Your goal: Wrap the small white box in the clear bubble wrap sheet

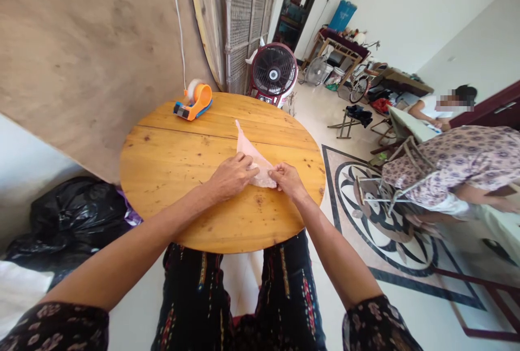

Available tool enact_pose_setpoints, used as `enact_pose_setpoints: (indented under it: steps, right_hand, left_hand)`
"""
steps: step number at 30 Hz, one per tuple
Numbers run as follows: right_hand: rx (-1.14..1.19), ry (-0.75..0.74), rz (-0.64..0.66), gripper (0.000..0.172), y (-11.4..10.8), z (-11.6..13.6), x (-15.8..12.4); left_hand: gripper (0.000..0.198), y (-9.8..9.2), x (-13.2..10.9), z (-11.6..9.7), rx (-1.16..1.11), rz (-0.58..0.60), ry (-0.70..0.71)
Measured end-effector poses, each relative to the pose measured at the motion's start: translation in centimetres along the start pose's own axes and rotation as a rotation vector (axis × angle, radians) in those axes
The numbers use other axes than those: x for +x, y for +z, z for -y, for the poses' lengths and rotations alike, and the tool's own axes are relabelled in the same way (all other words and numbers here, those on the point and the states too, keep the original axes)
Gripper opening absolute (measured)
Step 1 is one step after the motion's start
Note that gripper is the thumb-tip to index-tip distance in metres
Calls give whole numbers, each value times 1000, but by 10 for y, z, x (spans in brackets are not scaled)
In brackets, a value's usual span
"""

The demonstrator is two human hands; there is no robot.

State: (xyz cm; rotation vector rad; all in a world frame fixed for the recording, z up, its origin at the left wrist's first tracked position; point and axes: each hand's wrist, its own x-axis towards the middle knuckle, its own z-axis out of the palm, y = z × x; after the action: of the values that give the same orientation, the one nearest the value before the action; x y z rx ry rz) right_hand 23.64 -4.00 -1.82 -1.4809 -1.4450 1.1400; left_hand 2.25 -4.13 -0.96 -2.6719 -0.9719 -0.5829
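Note:
A thin pink piece, a plastic bag or a cloth (251,149), lies on the round wooden table (170,183); which material it is I cannot tell. It narrows to a twisted tip at its far end, and its near part looks whitish and crumpled. My left hand (232,176) is closed on its left side with curled fingers. At the lower right corner my right hand (287,179) pinches the edge between thumb and fingers. Beyond my left hand stands an orange and blue tape dispenser (197,103) with a roll of clear tape, apart from both hands.
A fan (273,72) stands just behind the table. Black plastic bags (77,210) lie at the left below a large wooden board (93,42). To the right, a person in a patterned top (467,156) and another in white (430,103) sit at tables.

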Motion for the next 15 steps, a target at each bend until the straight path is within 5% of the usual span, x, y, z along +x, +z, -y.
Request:
enact_pose_setpoints:
  steps: [7,15]
  right_hand:
    - [304,166,-31,27,11,13,-10]
    - [298,90,-12,28,20,24,-7]
  left_hand:
    - [23,1,0,2,-1,-5,14]
    - [24,-1,2,2,-14,16,9]
